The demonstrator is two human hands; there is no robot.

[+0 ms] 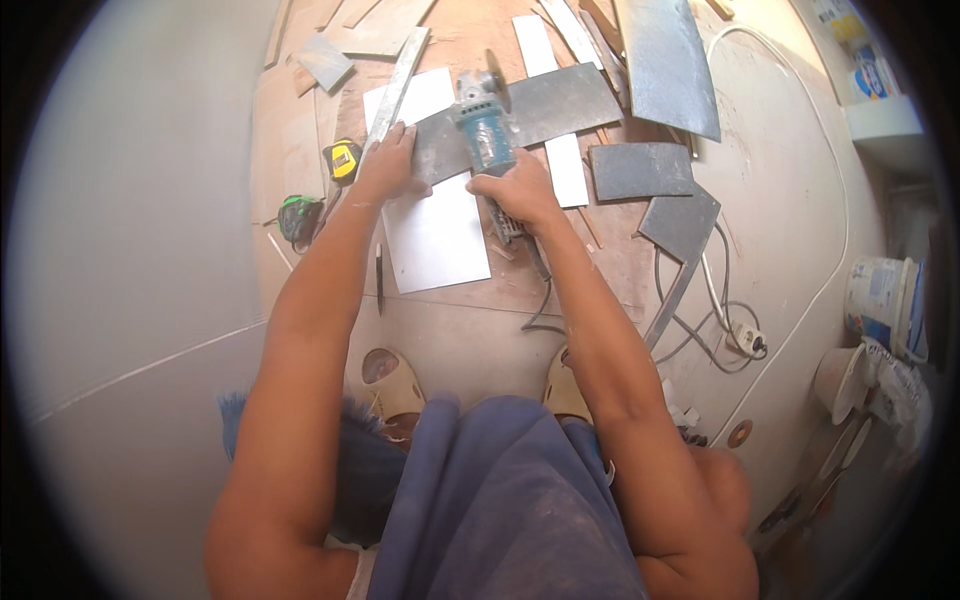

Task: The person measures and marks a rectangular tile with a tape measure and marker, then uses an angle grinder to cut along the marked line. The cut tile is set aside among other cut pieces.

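My right hand [515,190] grips a teal angle grinder [487,130], whose disc stands upright at its top end over a long dark grey tile piece [560,100]. My left hand [392,160] lies with fingers stretched on the left end of that dark piece, beside a pale straight strip [401,75]. A white tile [435,245] lies under the dark piece and reaches toward me. A pencil-like dark stick [379,275] lies to its left. The grinder's cord trails from its lower end.
A yellow tape measure [342,160] and a green one [298,217] lie at left. Grey offcuts [642,170] and a large panel [665,65] lie at right. Farther right are cables, a power socket [745,338], a loose disc [740,433] and buckets [880,305].
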